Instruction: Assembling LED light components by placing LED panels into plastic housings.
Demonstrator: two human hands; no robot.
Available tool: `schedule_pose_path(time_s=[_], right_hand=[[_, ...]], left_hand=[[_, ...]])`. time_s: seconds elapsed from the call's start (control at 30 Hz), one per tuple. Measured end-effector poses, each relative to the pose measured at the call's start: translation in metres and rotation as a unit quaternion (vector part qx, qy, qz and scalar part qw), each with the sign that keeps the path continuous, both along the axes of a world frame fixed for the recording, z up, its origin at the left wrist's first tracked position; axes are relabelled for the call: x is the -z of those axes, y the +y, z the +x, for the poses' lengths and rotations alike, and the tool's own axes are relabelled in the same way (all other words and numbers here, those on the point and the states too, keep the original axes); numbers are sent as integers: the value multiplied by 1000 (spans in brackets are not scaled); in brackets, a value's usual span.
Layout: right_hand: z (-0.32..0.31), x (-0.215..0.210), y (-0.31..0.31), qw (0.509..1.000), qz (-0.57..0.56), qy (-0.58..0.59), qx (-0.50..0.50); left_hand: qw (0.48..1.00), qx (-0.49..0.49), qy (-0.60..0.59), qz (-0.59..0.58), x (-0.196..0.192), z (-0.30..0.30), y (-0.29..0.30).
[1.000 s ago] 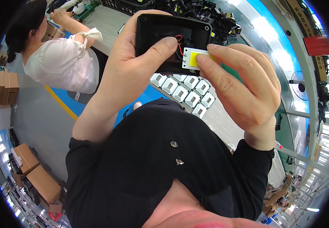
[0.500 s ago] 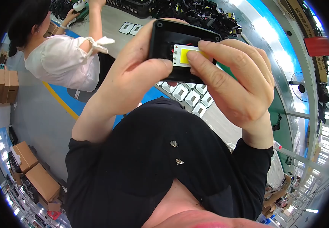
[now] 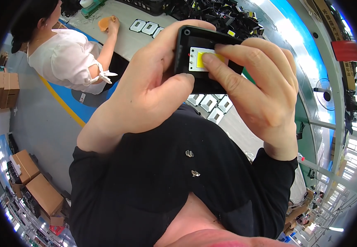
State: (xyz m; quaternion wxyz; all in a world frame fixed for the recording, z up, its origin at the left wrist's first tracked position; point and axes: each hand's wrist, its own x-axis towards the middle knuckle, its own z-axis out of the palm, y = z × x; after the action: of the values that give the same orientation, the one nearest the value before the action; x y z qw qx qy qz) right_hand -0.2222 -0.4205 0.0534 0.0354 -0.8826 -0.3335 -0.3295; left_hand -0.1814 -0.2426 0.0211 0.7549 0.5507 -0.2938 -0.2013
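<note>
My left hand (image 3: 156, 78) is closed round the left side of a black rectangular lamp housing (image 3: 183, 41), its thumb along the near left corner. Inside the housing's open face is a white LED board (image 3: 192, 60) with a yellow light patch. Thumb and index finger of my right hand (image 3: 256, 82) pinch the right part of this board, covering that end. A bit of red wire shows at the board's left edge. Whether the board lies flat on the housing floor I cannot tell.
Several white-and-black frames (image 3: 208, 103) lie on the table beyond my body, more (image 3: 149, 28) farther back. A heap of black lamp parts with cables (image 3: 211, 14) and a black crate (image 3: 147, 5) are at the far side. A co-worker in white (image 3: 65, 57) sits at left, holding something orange (image 3: 104, 24).
The housing has shifted slightly right around the board, while my right hand keeps its pinch. My left hand has moved right with it. The co-worker's arm has come down to the table.
</note>
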Motion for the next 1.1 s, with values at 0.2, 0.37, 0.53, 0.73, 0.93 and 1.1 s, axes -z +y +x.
schedule_pose_path(time_s=[0.2,0.37,0.53,0.73,0.93,1.1], right_hand=[[-5,-10,3,999,29,25,-25],[7,-39,16,998,26,50,3],[49,-28,-9,998,16,66,-17],[56,-41,-4,987,62,147,12],[49,18,-34,877,470,96,24],[54,56,-38,702,590,396,-52]], left_hand=[[1000,-1,10,3,-12,-8,2],[1000,-5,-17,17,-25,9,-2],[998,-38,-42,41,-30,42,-13],[984,-100,-123,81,-29,57,-6],[979,-95,-143,113,-22,55,-28],[948,-156,-242,138,-8,42,-37]])
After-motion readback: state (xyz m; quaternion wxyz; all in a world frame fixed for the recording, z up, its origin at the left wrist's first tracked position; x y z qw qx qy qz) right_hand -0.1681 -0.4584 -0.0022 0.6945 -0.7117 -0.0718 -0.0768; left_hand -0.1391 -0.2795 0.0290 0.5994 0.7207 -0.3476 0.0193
